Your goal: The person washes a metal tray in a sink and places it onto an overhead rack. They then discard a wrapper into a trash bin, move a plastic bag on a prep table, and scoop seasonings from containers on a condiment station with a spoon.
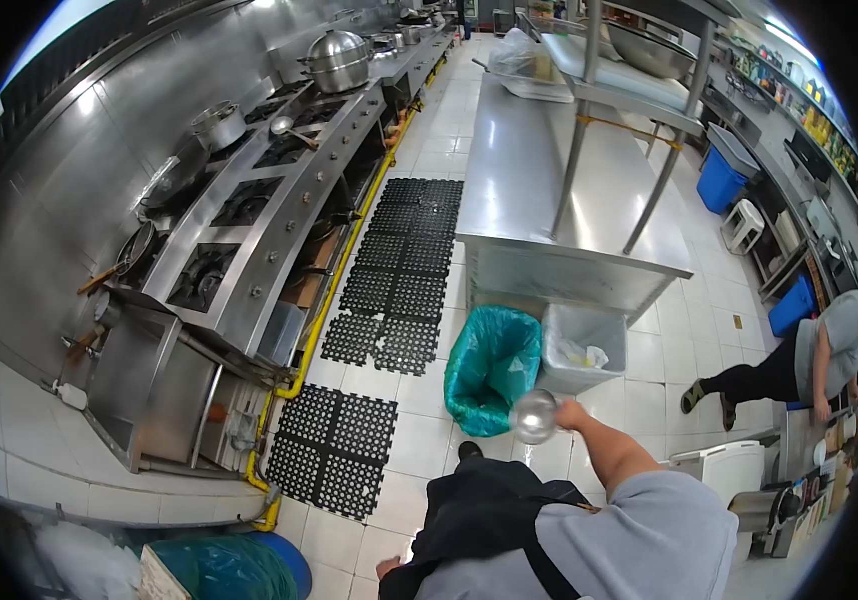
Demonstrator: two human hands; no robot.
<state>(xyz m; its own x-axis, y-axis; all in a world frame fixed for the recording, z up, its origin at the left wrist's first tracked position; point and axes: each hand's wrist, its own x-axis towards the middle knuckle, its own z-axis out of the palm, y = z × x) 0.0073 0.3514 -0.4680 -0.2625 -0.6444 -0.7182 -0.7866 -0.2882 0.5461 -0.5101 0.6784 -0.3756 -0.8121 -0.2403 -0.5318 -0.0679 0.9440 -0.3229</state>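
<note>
My right hand (pixel 571 416) is closed on a round, shiny metal bowl or ladle (pixel 535 416), held out in front of my body. The metal piece is just beside the rim of a bin lined with a green bag (pixel 492 372). Beyond it stands a grey-white bin (pixel 585 347) with some crumpled white waste inside. My left hand (pixel 389 567) hangs low by the black apron (pixel 469 510); only part of it shows, and its fingers cannot be made out.
A steel worktable (pixel 529 170) stands ahead, with a stove (pixel 259 200) along the left wall. Black perforated mats (pixel 399 270) lie on the floor between them. At the right, another person (pixel 817 360) stands by a counter. A blue bin (pixel 279 565) is at the lower left.
</note>
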